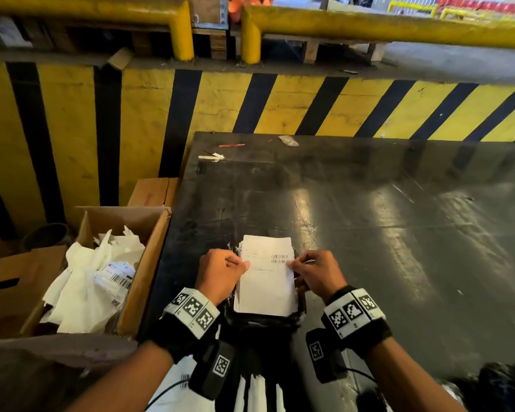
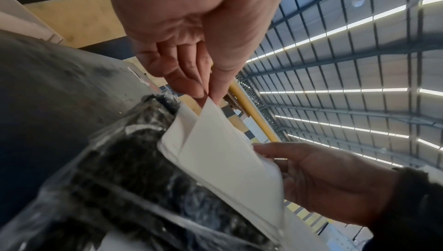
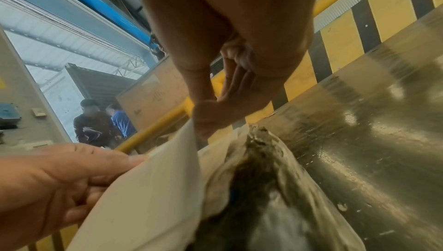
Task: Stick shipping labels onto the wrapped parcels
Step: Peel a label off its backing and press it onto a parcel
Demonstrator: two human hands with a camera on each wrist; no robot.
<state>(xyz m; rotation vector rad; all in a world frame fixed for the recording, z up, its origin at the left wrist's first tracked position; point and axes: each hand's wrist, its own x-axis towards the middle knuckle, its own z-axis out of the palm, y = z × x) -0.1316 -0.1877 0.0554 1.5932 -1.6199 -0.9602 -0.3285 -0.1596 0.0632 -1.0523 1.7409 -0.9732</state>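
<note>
A parcel (image 1: 262, 321) wrapped in black plastic and clear film lies near the front edge of the black table (image 1: 384, 233). A white shipping label (image 1: 266, 281) with a barcode lies on top of it, over more white sheets. My left hand (image 1: 246, 265) pinches the label's left edge, and my right hand (image 1: 290, 264) pinches its right edge. In the left wrist view, thumb and finger of the left hand (image 2: 209, 97) grip a lifted corner of the label (image 2: 227, 152) above the parcel (image 2: 143, 179). In the right wrist view, the right hand (image 3: 203, 122) holds the label (image 3: 148, 198) beside the parcel (image 3: 263, 188).
An open cardboard box (image 1: 149, 263) of white backing paper and used labels stands left of the table. A yellow and black striped wall (image 1: 220, 102) rises behind. Small scraps (image 1: 211, 157) lie at the table's far edge. Two people (image 3: 100, 122) stand far off.
</note>
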